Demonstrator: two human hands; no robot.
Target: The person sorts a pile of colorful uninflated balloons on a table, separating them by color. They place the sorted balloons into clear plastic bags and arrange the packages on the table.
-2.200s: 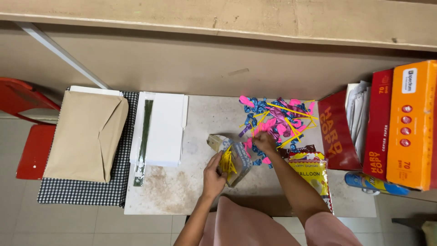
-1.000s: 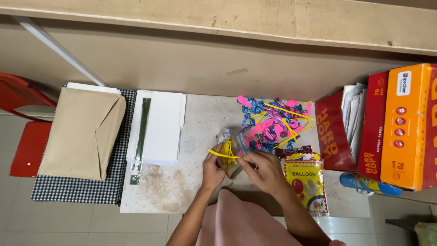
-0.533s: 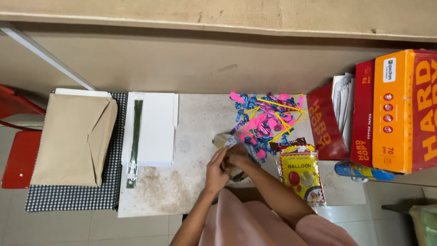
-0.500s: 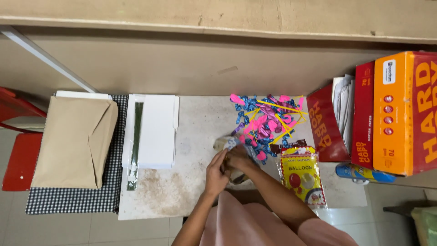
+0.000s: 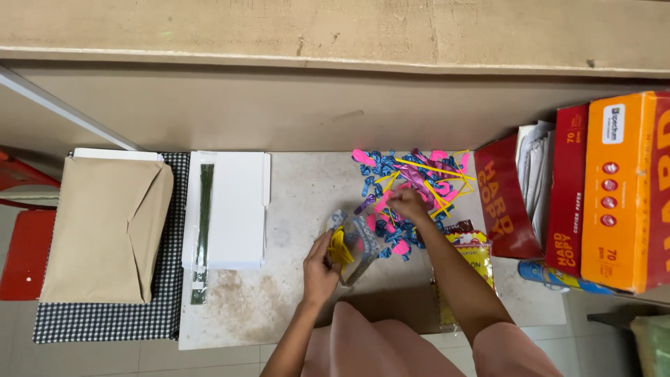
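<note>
My left hand (image 5: pixel 319 269) grips a clear plastic bag (image 5: pixel 354 243) with yellow balloons inside, held low over the stone table (image 5: pixel 293 209). My right hand (image 5: pixel 408 204) reaches forward into a pile of loose pink, blue and yellow balloons (image 5: pixel 412 183) and its fingers pinch into the heap. A printed yellow balloon packet (image 5: pixel 477 255) lies just right of my right forearm.
A white flat box (image 5: pixel 234 209) with a bundle of green wire stems (image 5: pixel 204 209) lies left of the bag. A brown envelope (image 5: pixel 105 230) rests on a checkered cloth (image 5: pixel 164 307). Red and orange paper boxes (image 5: pixel 600 188) stand at the right. A red chair (image 5: pixel 21 251) is at far left.
My right hand has left the bag and reached forward into the balloon pile. My left hand still holds the bag, now more open.
</note>
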